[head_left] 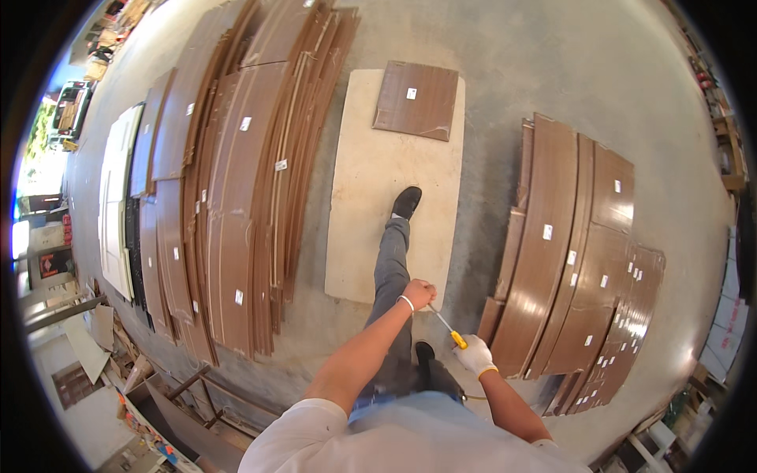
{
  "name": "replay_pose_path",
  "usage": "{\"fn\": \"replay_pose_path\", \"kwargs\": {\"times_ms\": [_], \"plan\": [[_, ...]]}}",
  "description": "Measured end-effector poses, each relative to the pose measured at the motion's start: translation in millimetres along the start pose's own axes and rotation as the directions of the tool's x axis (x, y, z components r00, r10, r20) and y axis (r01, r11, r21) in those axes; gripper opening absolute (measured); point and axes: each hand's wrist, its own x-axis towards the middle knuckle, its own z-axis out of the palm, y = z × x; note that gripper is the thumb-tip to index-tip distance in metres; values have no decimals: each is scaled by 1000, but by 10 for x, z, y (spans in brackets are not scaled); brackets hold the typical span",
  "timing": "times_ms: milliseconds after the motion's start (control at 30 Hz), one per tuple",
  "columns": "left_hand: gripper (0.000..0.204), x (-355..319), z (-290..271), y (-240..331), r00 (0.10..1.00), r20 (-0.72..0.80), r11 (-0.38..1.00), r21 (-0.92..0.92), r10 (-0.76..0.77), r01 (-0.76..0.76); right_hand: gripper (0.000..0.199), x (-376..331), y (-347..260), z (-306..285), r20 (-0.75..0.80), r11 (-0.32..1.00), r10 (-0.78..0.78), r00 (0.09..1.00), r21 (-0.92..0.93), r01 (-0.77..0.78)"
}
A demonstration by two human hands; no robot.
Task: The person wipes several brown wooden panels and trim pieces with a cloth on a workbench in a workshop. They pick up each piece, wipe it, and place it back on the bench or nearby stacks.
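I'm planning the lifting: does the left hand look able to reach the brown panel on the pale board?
Probably not without stepping forward: the brown panel lies at the far end of the pale board, beyond the front shoe and the left hand.

Bright daylight, overexposed left edge, fisheye-bent rim

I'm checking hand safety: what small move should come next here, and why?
Probably ease the bare left hand back from the yellow-handled tool: the gloved right hand grips its handle end, while the ungloved left is at its far end.
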Motion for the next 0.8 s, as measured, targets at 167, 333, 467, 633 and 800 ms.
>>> {"fn": "replay_pose_path", "kwargs": {"times_ms": [167,333,467,633,800], "plan": [[20,1791,-860,969,983,-65,940,308,173,-145,29,1689,-644,-928,-119,923,379,918,116,-366],[25,3888,-2441,1700,961,-252,671,733,117,111,28,3565,-1214,-1727,-38,854,443,896,321,-409],[67,5122,-3672,2131,903,-412,685,693,122,224,47,5337,-1382,-2272,27,801,485,874,387,-457],[91,5695,-3963,2329,806,-575,899,415,139,141,30,7072,-1617,-2658,-38,828,323,946,495,-263],[93,5936,-3604,2164,770,-610,929,365,187,63,55,7692,-1884,-2353,-308,814,316,897,574,-90]]}}
